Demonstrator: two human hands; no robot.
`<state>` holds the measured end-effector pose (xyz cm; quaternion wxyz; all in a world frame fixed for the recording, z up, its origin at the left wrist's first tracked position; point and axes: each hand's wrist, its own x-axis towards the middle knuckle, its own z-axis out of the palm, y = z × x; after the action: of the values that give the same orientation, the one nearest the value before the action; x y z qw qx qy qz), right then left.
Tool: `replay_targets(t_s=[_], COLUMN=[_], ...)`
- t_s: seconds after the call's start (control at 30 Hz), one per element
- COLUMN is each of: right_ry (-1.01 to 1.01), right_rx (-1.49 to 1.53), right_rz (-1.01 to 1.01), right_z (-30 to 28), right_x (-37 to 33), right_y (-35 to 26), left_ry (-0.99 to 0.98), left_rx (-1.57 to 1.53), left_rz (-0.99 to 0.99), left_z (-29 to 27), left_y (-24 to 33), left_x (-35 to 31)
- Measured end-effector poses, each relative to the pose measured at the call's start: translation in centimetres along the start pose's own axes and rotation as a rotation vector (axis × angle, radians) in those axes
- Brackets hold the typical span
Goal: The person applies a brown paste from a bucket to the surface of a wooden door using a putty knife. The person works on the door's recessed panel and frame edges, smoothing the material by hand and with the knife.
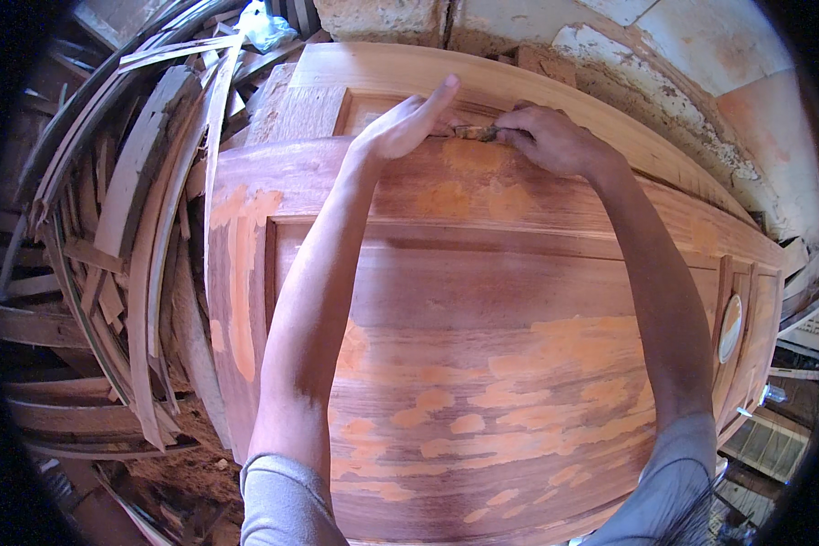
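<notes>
A wooden door (482, 282) lies in front of me, smeared with orange filler patches. Both my arms reach over it to its far edge. There, my right hand (555, 138) has its fingers closed on one end of a small, brownish, narrow piece (475, 133), perhaps a scraper; its exact kind is too small to make out. My left hand (408, 126) is at the piece's other end, thumb raised and apart from the fingers. Its fingertips are partly hidden, and I cannot tell whether they touch the piece.
Behind the door lies another, paler wooden panel (314, 109). Scrap wood strips (146, 173) are heaped along the left. A pale blue plastic bag (266, 27) sits at the upper left. A round whitish disc (730, 329) rests on the door's right part. A wall (701, 55) stands beyond.
</notes>
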<state>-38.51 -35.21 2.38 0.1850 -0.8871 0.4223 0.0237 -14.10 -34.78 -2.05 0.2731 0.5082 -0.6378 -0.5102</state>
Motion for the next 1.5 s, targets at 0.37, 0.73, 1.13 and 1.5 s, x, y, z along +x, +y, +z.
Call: replay_targets(t_s=[0.37, 0.73, 1.13, 1.5], right_ry=[0.035, 0.089, 0.269, 0.222], right_rx=[0.203, 0.232, 0.193, -0.106], right_rz=[-0.147, -0.056, -0.049, 0.210], right_z=[1.0, 0.7, 0.4, -0.6], right_x=[-0.5, -2.5, -4.5, -5.3], right_y=[1.4, 2.6, 4.4, 0.3], left_ry=[-0.108, -0.142, -0.100, -0.129], left_rx=[-0.053, -0.023, 0.233, 0.287], left_rz=[-0.083, -0.012, -0.037, -0.069], left_z=[-0.2, 0.1, 0.0, 0.1], left_y=[0.6, 0.8, 0.9, 1.7], left_x=[0.0, 0.1, 0.1, -0.4])
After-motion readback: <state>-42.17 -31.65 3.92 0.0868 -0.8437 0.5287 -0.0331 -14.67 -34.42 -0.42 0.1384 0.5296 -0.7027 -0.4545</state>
